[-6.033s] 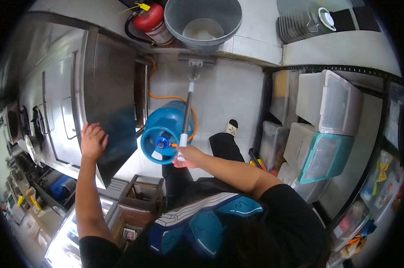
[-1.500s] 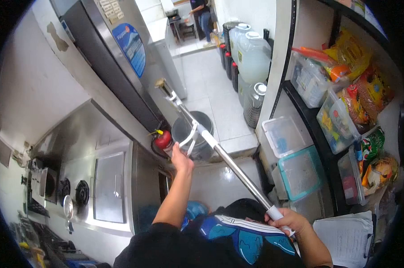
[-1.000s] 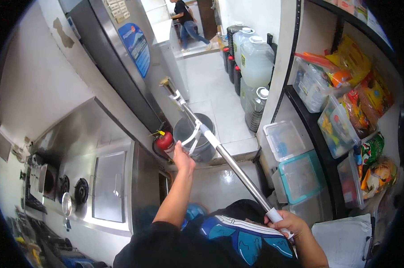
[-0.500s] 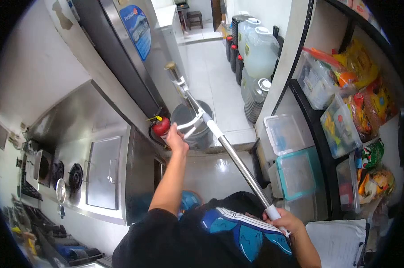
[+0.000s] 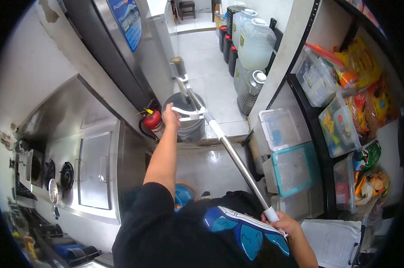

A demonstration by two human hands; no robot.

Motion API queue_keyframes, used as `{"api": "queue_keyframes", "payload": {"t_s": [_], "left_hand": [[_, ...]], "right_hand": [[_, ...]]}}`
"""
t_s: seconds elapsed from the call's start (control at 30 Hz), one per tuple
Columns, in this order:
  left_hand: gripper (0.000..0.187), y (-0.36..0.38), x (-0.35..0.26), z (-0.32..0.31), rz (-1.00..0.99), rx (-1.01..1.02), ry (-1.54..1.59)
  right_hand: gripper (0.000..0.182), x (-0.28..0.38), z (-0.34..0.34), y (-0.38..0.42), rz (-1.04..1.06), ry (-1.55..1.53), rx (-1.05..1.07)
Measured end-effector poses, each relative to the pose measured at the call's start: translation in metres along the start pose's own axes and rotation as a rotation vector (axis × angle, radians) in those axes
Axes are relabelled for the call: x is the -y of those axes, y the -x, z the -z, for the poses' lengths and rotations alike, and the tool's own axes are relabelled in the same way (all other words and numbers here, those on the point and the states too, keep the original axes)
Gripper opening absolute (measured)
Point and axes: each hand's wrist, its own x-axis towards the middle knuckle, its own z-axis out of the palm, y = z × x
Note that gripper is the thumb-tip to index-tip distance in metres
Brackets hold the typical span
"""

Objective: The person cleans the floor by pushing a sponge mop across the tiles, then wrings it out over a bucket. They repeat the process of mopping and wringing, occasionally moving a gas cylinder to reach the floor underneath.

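Now the person holds a long mop (image 5: 237, 158) off the floor, with both hands on it; the right hand (image 5: 284, 223) is clenched around the white grip at the near end of the metal pole, close to the body; the left hand (image 5: 170, 118) is far up the pole, its fingers closed on the white wringer lever (image 5: 188, 110) that branches off the pole to the side. I judge the step in hand to be the working of this lever, so the mop head (image 5: 178, 69) can be squeezed or reset; the next move calls, I think, for a firm pull or push with the left hand while the right hand keeps the near end steady, because the pole is long and can swing. The long axis of the mop runs from the right hand up and away to the left hand and beyond it; the head points away from the person, raised in the air past the left hand. Just under the left hand stands a grey bucket (image 5: 190, 129) on the floor; a red fire extinguisher (image 5: 152, 120) is just beside this bucket, on the outer side of the left hand.
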Motion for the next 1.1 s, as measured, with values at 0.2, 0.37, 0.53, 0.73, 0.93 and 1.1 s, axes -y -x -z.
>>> {"api": "queue_keyframes", "payload": {"t_s": [0.2,0.37,0.53,0.73,0.93,1.1], "left_hand": [[0.032,-0.049,0.016,-0.011,0.081,0.06,-0.077],[0.022,-0.055,0.011,-0.003,0.211,0.239,0.01],[0.007,-0.024,0.012,0.021,0.114,0.107,0.025],[0.01,0.048,0.027,0.04,0.035,-0.19,0.105],[0.02,0.092,0.047,0.031,0.064,-0.204,0.14],[0.023,0.104,0.036,0.021,0.039,-0.205,0.178]], "right_hand": [[0.048,-0.014,-0.011,0.02,-0.047,0.021,-0.144],[0.047,-0.008,-0.014,0.014,-0.051,0.095,-0.136],[0.04,-0.004,-0.009,-0.001,-0.01,0.16,-0.153],[0.027,0.017,-0.013,-0.025,-0.023,0.2,-0.126],[0.023,0.024,-0.017,-0.051,0.023,0.253,-0.103],[0.03,0.025,-0.018,-0.046,-0.026,0.22,-0.108]]}}
